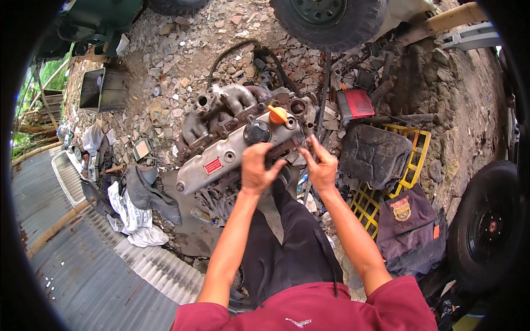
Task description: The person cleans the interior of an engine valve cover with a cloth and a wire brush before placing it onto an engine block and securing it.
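Observation:
A car engine (218, 148) with a silver valve cover lies tilted on the ground in front of me. A round black cap (257, 132) sits on the cover, and a yellow-orange dipstick handle or cap (277, 115) stands beside it. My left hand (257, 170) is at the cover's near edge, just below the black cap, its thumb spread from its fingers. Beyond the engine's right end, my right hand (323, 168) has its index finger and thumb apart. I see nothing held in either hand. The left fingertips are partly hidden.
Rubble covers the ground. At right lie a black seat pad (375, 154), a yellow crate (413, 165), a dark bag (407, 226) and a wheel (488, 223). A red lamp (356, 105) lies behind them. Corrugated metal sheets (99, 270) border the left; a large tyre (353, 30) stands ahead.

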Demonstrator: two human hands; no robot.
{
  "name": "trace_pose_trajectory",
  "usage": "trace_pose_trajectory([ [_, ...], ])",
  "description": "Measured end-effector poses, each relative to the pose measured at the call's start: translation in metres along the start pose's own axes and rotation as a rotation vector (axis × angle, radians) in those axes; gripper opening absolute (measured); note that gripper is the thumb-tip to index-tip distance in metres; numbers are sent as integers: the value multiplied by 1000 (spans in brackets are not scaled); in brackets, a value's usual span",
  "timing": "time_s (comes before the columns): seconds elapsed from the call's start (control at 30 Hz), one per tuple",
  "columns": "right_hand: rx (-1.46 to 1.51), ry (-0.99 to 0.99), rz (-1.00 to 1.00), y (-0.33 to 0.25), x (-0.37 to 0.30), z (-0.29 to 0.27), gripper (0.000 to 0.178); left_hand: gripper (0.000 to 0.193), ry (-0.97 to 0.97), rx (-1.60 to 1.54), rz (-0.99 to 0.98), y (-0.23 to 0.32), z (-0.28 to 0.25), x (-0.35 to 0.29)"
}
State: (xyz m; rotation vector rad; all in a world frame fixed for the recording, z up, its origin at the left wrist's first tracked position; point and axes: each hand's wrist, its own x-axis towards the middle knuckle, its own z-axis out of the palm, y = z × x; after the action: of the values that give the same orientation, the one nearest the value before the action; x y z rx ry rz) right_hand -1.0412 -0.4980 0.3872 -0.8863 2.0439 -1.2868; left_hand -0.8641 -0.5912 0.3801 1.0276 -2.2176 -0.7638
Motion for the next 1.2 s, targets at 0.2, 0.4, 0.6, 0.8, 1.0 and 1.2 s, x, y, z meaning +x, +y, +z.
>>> trace_pose_trajectory([
  [0.2, -226, 42, -412, 30, 67, 29, 47, 111, -151, 545, -184, -77, -12, -4],
  [0.4, -330, -51, -515, 54, 69, 44, 49, 107, -136, 538, -211, -83, -5, -9],
  [0.6, -430, -56, -499, 55, 73, 55, 52, 106, -123, 569, -217, -80, -2, -9],
  [0.8, -530, -168, -499, 47, 76, 47, 44, 107, -110, 615, -205, -83, 1, -13],
  [1.0, -538, -171, -437, 39, 70, 54, 39, 108, -125, 647, -204, -82, 2, -12],
  [1.2, -555, -118, -474, 43, 67, 52, 41, 109, -114, 631, -198, -82, 2, -13],
])
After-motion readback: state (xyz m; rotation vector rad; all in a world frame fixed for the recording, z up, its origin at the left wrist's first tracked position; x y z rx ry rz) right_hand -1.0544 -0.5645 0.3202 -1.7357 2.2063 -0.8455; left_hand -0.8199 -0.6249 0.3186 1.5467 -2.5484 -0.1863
